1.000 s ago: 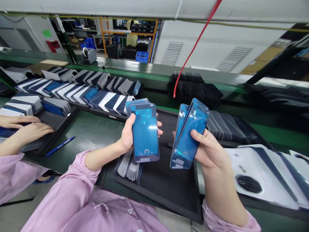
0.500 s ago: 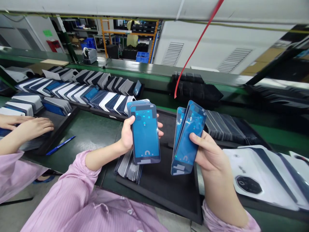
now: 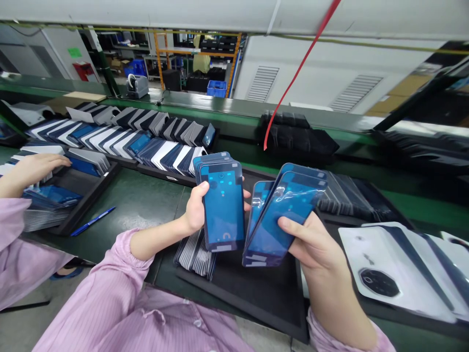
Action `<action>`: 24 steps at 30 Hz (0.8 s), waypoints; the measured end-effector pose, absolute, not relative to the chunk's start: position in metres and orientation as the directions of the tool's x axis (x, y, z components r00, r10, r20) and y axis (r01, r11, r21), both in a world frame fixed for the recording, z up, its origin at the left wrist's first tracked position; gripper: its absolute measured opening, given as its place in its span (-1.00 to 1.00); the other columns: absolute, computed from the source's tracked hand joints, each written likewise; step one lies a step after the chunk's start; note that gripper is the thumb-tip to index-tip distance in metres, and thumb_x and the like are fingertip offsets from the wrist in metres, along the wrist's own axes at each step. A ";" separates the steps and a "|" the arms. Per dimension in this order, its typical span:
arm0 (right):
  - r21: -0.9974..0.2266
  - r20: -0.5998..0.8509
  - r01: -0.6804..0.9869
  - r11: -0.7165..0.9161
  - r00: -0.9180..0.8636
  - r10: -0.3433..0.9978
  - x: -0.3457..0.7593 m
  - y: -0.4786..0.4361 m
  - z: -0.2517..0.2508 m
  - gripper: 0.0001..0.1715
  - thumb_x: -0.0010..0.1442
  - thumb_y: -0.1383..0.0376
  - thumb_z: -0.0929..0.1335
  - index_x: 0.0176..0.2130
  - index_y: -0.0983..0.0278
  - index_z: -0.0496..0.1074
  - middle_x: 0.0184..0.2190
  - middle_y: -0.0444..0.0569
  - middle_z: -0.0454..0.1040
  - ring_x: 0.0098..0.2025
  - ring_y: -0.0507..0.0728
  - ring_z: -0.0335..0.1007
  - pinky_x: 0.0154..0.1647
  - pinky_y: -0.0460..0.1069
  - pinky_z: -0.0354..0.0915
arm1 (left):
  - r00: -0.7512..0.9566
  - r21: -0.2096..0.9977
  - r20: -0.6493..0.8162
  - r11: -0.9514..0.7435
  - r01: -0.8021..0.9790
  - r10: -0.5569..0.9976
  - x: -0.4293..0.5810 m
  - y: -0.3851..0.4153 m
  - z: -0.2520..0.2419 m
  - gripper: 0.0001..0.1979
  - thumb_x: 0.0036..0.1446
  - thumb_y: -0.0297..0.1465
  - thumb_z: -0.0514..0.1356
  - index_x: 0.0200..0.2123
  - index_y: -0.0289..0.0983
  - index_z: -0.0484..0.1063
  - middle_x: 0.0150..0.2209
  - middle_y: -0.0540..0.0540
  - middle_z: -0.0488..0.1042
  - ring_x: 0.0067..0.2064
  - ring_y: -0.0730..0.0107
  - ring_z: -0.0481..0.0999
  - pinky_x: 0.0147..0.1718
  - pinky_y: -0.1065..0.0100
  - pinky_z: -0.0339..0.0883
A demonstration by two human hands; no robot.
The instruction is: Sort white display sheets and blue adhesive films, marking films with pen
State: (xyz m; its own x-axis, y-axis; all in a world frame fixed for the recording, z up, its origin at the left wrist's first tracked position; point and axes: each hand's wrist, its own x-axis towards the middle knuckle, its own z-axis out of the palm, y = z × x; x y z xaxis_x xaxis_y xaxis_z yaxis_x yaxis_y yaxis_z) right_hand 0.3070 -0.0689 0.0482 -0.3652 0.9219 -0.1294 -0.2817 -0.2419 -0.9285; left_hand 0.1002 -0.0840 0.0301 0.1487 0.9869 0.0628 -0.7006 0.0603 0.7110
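My left hand [image 3: 195,210] grips an upright stack of dark phone frames covered in blue film [image 3: 223,208], thumb on its front. My right hand [image 3: 311,242] holds a second, fanned stack of blue-filmed frames [image 3: 278,220], tilted to the left so its lower edge nearly meets the left stack. Both stacks hover above a black tray [image 3: 252,288]. A short row of grey frames [image 3: 194,252] stands on edge in that tray, under my left hand.
Long rows of frames [image 3: 146,142] fill trays along the green conveyor [image 3: 234,110]. A co-worker's hand [image 3: 34,166] reaches into a tray at far left. A blue pen [image 3: 91,221] lies on the green bench. White packets [image 3: 395,269] lie at right; black trays are stacked behind.
My right hand tilted its fanned stack leftward and lower, closer to the left stack. The co-worker's hands shifted, one lifting toward the back of their tray.
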 end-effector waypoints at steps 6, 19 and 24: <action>-0.948 -0.125 -0.234 -0.215 -0.349 0.929 0.293 -0.071 0.032 -0.40 -0.16 0.16 0.66 -0.12 0.21 0.55 -0.13 0.10 0.68 -0.11 0.39 0.65 -0.05 0.27 0.56 | -0.157 0.879 0.039 -0.108 -0.464 0.987 0.104 -0.086 0.022 -0.55 -0.09 -0.15 0.48 -0.15 -0.25 0.61 -0.08 -0.13 0.66 0.03 0.03 0.60 0.09 0.10 0.41; -0.928 -0.177 -0.303 -0.218 -0.158 0.971 0.311 -0.055 0.047 -0.29 -0.21 0.09 0.65 -0.05 0.17 0.55 -0.15 0.06 0.68 -0.09 0.42 0.64 -0.03 0.29 0.57 | 0.147 0.687 0.116 0.028 -0.726 0.982 0.095 -0.079 0.033 -0.30 -0.02 0.16 0.29 -0.02 -0.28 0.54 -0.21 -0.15 0.65 -0.25 0.16 0.65 -0.19 0.20 0.51; -0.937 -0.140 -0.299 -0.181 -0.155 0.978 0.321 -0.053 0.048 -0.33 -0.19 0.07 0.65 -0.07 0.15 0.56 -0.12 0.07 0.67 -0.04 0.43 0.62 0.02 0.31 0.54 | 0.198 0.670 0.142 0.053 -0.741 0.970 0.092 -0.080 0.035 -0.31 -0.05 0.09 0.30 -0.01 -0.30 0.53 -0.19 -0.18 0.66 -0.23 0.10 0.66 -0.24 0.23 0.47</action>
